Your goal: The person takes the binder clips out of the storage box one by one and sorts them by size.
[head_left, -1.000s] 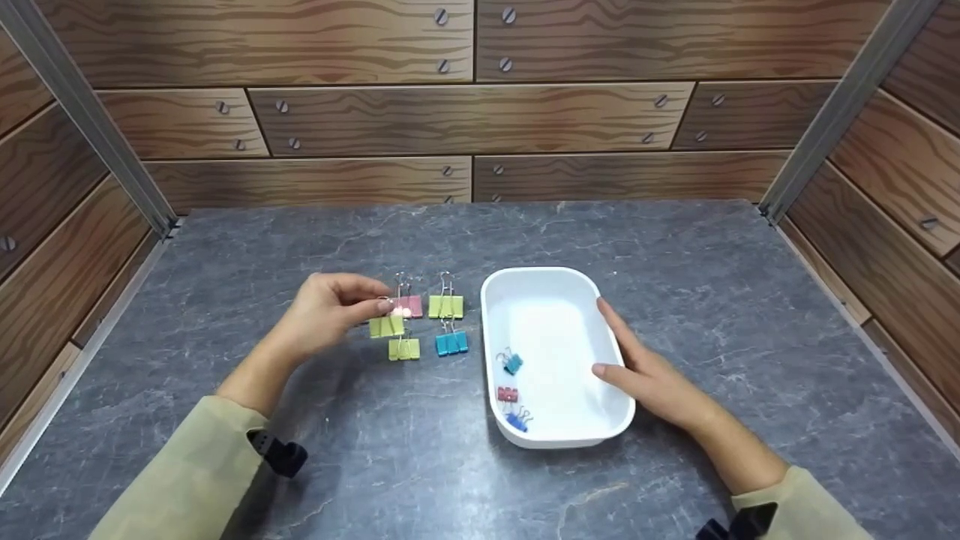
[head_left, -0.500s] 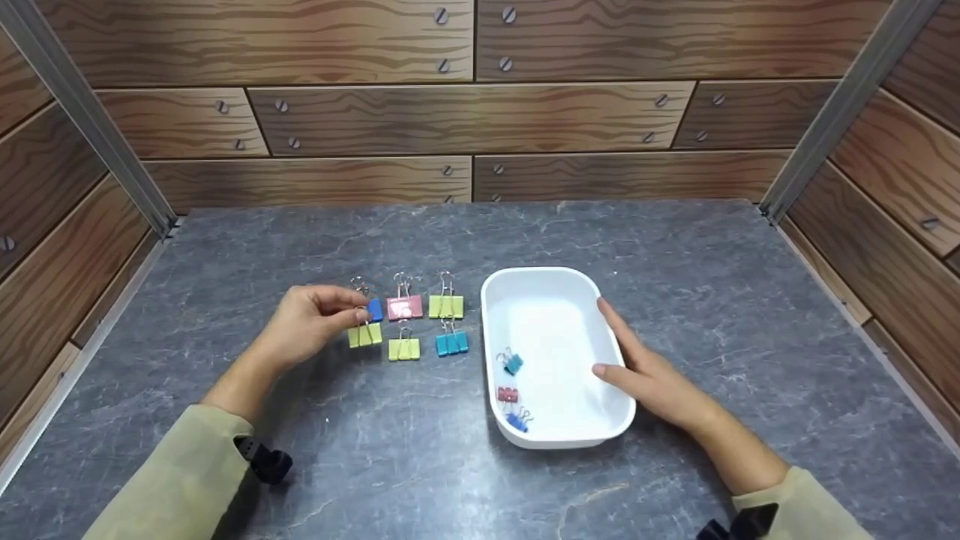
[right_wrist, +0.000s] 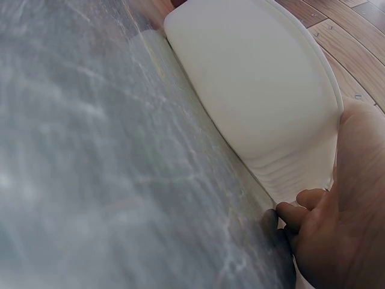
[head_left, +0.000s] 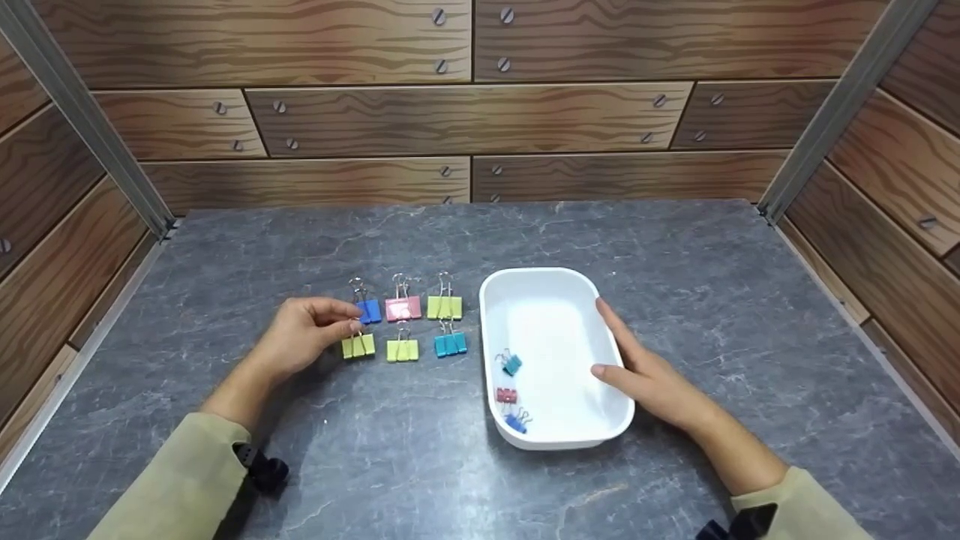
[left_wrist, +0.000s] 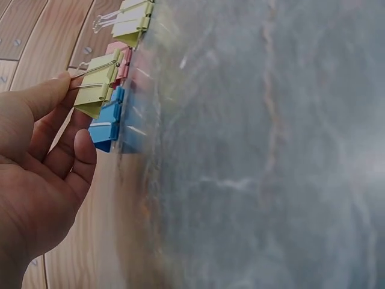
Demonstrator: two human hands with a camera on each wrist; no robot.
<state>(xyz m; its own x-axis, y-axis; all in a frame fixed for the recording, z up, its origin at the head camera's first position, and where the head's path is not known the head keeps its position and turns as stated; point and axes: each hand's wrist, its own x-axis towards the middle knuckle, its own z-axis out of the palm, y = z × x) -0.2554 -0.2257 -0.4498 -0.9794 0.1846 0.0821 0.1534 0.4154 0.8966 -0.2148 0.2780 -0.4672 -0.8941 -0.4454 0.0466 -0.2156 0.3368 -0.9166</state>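
My left hand lies on the grey table left of two rows of binder clips. One fingertip touches the wire handle of a yellow clip standing on the table, the thumb apart from it. In the left wrist view the same hand shows a fingertip at that yellow clip, and behind it a blue clip. My right hand rests flat against the right wall of a white tray, thumb on its rim. In the right wrist view that hand lies against the tray.
The other clips on the table are blue, pink, yellow-green, yellow and teal. Inside the tray lie a teal clip, a red one and a blue one. Wood-pattern walls enclose the table.
My left hand carried the yellow clip leftward and down, set it at the left end of the near row, and loosened its pinch. The right hand and tray stayed still.
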